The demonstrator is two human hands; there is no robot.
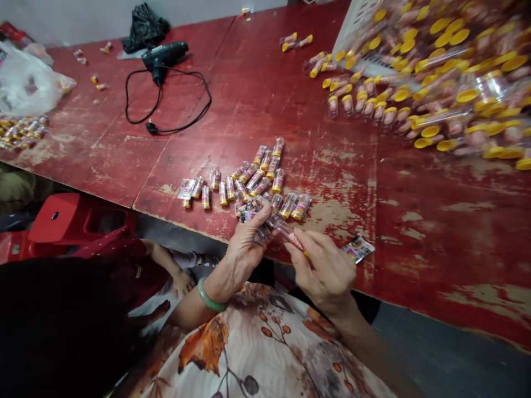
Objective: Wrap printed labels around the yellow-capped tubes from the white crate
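1. Clear tube, over the table, is pinched in the right hand, whose fingers hide much of its end.
2. Left hand pinches printed wrappers, too blurred to count.

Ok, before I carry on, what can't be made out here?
All in the head view:
- Near end of the clear tube: mostly hidden by the fingers of the right hand.
- Palm of the left hand: hidden by the hand itself.
- Print on the flat wrapper: too small and blurred.
- White crate: cut off by the top edge, partly buried under tubes.
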